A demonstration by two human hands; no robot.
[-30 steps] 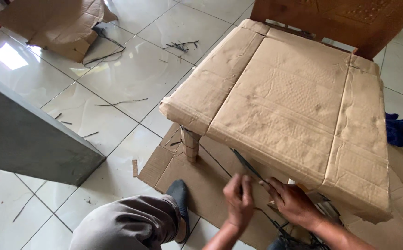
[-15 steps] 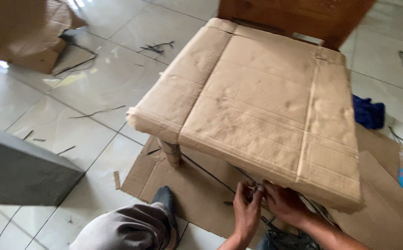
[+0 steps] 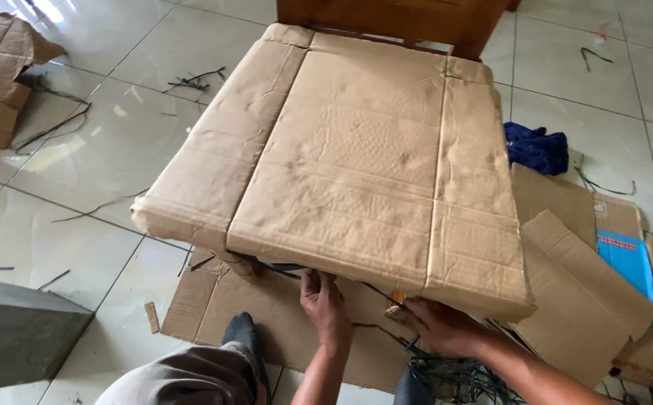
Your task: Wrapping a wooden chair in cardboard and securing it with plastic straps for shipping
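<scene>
Black straps (image 3: pixel 446 375) tangled on floor nearest. Left hand (image 3: pixel 325 300) and right hand (image 3: pixel 437 326), fingers curled under cardboard-wrapped chair (image 3: pixel 356 165); grip hidden, cannot tell. Flattened boxes (image 3: pixel 574 292) right, blue-labelled packet (image 3: pixel 626 259), blue cloth (image 3: pixel 536 148) beyond.

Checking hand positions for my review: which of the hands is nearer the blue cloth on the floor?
Right. The right hand is under the cardboard's front edge, below-left of the blue cloth; the left hand is farther left.
</scene>
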